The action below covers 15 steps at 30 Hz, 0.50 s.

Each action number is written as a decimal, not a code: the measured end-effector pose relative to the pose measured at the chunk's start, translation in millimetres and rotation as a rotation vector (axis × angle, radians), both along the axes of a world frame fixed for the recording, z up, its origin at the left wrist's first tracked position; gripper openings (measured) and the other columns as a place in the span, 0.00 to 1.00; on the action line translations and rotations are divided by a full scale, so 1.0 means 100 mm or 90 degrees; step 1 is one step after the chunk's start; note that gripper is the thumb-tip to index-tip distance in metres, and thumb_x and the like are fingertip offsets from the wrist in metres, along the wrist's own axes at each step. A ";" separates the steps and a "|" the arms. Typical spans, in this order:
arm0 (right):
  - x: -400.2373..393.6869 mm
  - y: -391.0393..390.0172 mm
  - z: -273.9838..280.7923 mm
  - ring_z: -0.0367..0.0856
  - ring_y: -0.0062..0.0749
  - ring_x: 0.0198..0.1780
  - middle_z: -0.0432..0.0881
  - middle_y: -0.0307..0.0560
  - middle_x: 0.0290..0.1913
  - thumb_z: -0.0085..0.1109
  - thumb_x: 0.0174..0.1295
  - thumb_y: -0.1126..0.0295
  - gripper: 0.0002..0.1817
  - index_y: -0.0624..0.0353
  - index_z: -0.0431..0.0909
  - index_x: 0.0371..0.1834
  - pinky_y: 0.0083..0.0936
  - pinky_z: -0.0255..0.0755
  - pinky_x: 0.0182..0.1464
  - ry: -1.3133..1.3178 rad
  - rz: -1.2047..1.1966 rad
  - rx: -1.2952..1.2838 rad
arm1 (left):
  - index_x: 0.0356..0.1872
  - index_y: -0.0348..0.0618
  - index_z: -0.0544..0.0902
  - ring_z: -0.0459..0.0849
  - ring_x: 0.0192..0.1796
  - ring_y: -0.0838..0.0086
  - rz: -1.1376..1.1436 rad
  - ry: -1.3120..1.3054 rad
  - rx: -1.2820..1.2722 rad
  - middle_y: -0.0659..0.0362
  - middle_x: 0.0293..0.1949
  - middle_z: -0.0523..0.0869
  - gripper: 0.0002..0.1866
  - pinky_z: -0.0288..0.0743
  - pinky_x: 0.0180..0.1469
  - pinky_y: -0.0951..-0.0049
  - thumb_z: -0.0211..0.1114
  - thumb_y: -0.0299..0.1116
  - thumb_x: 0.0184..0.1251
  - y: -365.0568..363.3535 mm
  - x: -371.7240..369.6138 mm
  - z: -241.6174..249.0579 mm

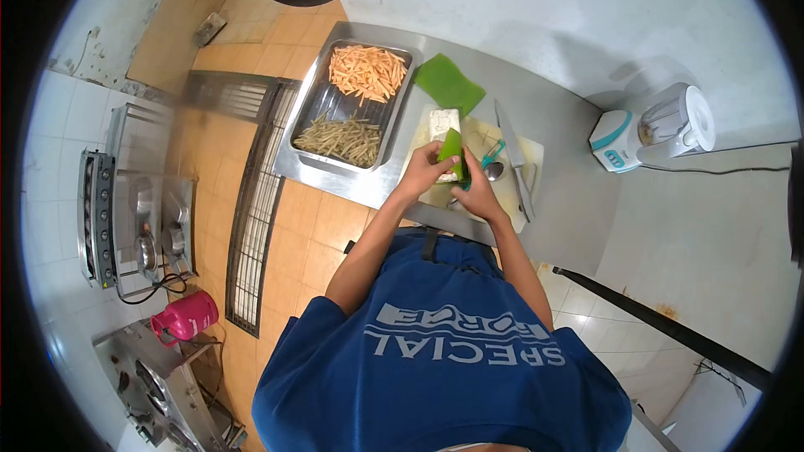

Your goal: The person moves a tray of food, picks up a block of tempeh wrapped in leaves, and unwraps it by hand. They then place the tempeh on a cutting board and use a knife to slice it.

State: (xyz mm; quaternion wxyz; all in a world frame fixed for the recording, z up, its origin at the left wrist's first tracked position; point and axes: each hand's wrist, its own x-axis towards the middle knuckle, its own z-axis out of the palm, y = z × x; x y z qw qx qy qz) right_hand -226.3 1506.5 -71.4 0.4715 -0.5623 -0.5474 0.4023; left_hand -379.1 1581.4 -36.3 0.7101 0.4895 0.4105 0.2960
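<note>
My left hand (425, 169) is closed, its fingers pinching a piece of banana leaf (450, 147). On the other side, my right hand (478, 191) is closed on the same leaf. The leaf covers part of a white, speckled block that looks like tempeh (444, 121), lying on a pale cutting board (507, 197). A larger flat banana leaf (450, 84) lies just beyond the board. To the right of my right hand are a spoon (495, 171), a teal-handled tool (494, 151) and a knife (515, 151).
A metal tray (400, 130) holds orange carrot sticks (367, 73) and cut green beans (339, 140) on the steel table (578, 192). A blender (649, 134) stands by the right wall. A pink gas cylinder (186, 318) and a stove (155, 389) are at lower left.
</note>
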 end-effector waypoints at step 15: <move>0.21 -0.07 -0.15 0.71 0.39 0.68 0.72 0.46 0.69 0.36 0.80 0.51 0.26 0.52 0.66 0.72 0.39 0.66 0.69 0.931 -0.278 -0.161 | 0.77 0.36 0.46 0.69 0.64 0.43 -0.045 0.698 0.272 0.34 0.62 0.67 0.62 0.76 0.59 0.50 0.79 0.48 0.49 0.15 0.49 -0.07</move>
